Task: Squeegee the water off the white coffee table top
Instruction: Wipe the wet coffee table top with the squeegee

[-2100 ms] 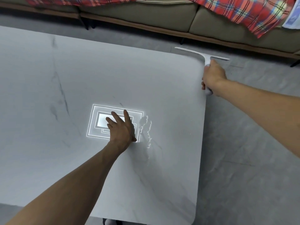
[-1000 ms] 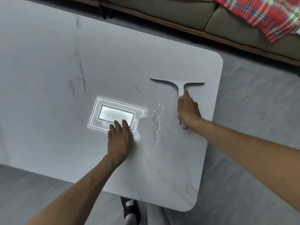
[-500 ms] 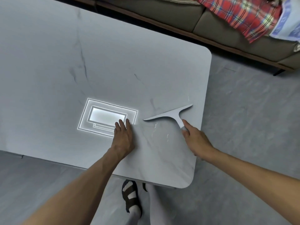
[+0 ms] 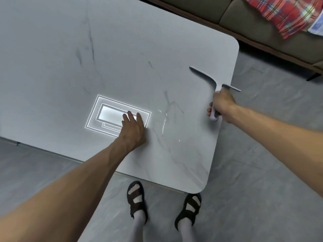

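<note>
The white marble-veined coffee table top (image 4: 122, 49) fills the upper left of the head view. My right hand (image 4: 222, 105) grips the handle of a white squeegee (image 4: 204, 76) at the table's right edge; its blade slants from upper left to lower right, one end past the edge. My left hand (image 4: 133, 127) lies flat on the top, fingers apart, palm down. Thin streaks of water (image 4: 163, 119) glint just right of that hand. A bright rectangular light reflection (image 4: 111, 116) sits under the fingertips.
A grey tiled floor (image 4: 262, 172) surrounds the table. A brown sofa (image 4: 262, 23) with a red plaid blanket (image 4: 288, 13) runs along the top right. My two feet in dark sandals (image 4: 136, 198) stand at the table's near corner.
The squeegee has gone from the middle of the wet patch, beside my left hand, up and right to the table's right edge. My left hand has stayed flat on the top.
</note>
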